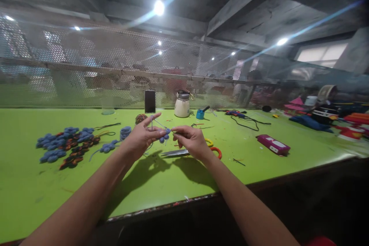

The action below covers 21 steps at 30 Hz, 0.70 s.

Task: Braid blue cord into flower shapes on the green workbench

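Above the green table, my left hand [141, 138] pinches a small blue crocheted flower [164, 137] between thumb and fingers. A strand of blue yarn [158, 122] runs from its raised index finger to the flower. My right hand [190, 138] is closed at the flower's right side, around what looks like a thin crochet hook, mostly hidden by the fingers. Beneath that hand lie scissors [176, 153] with orange and yellow handles. Left of my left hand are a roll of blue yarn [125, 133] and a single blue flower [108, 146].
A pile of blue and dark multicoloured crocheted pieces [67, 144] covers the table's left. Behind my hands stand a phone [150, 102], a cream jug [182, 105] and a blue pot [200, 114]. To the right lie a purple box [273, 145] and dark cords [248, 119]. A perforated screen [129, 73] closes the back.
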Tool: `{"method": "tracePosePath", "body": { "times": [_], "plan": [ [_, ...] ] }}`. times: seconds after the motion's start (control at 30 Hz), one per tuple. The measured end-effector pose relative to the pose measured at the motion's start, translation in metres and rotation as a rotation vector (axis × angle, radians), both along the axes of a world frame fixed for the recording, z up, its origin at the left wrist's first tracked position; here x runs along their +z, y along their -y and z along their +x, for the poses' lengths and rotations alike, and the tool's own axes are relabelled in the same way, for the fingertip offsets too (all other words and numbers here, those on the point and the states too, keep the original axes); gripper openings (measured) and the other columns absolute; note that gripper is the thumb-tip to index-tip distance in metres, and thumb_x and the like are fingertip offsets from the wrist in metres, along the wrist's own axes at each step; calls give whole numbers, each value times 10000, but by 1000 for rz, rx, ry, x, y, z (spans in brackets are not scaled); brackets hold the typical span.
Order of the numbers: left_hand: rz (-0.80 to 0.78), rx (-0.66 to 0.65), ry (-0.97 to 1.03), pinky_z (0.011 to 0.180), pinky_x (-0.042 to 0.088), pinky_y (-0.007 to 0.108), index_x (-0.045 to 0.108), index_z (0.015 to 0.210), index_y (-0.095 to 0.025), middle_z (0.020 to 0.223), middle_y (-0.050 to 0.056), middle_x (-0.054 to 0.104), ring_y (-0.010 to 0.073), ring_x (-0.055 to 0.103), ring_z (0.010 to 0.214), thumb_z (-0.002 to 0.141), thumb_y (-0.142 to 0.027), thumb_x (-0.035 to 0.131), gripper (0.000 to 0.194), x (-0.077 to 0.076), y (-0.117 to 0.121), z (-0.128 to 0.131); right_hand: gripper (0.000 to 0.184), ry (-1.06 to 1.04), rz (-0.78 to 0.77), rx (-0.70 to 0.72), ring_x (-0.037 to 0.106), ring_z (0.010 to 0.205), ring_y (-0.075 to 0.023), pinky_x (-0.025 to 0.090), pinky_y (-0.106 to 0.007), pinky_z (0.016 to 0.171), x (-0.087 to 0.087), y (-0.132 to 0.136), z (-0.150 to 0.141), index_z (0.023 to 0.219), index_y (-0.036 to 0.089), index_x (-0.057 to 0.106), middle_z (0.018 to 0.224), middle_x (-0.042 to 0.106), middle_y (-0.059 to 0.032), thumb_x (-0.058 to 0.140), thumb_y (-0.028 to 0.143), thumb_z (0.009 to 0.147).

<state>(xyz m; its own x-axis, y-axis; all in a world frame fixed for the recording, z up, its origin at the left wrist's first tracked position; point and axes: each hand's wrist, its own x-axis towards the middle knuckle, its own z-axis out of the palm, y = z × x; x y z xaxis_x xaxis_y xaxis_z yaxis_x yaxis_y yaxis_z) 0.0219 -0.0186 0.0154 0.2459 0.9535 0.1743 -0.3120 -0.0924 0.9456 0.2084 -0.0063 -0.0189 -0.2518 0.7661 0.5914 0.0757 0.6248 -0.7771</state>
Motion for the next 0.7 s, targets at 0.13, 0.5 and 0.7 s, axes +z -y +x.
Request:
{"method": "tracePosePath", "body": {
  "times": [0.13, 0.5, 0.7],
  "plan": [
    [69, 8, -66, 662, 432, 269, 388, 1345, -190, 663, 1, 649, 135, 614, 647, 595, -108, 770, 846, 0, -2, -3, 218, 64, 43, -33, 520, 463, -87, 436, -224, 459, 4, 0, 6, 942, 162, 702, 645, 636, -23, 625, 226, 748],
    [119, 10, -154, 692, 424, 297, 394, 1345, -163, 687, 17, 646, 141, 592, 668, 597, -157, 776, 840, 4, 0, -6, 194, 133, 69, -17, 503, 498, -85, 404, -223, 479, 11, 1, 16, 904, 183, 734, 669, 663, -30, 625, 197, 743],
    [149, 15, -167, 649, 419, 292, 400, 1337, -153, 691, 24, 656, 136, 579, 639, 599, -149, 773, 828, 2, -4, -6, 200, 126, 76, -4, 560, 556, -106, 439, -238, 532, 14, 2, 15, 877, 183, 740, 674, 674, -36, 621, 150, 720]
  ]
}}
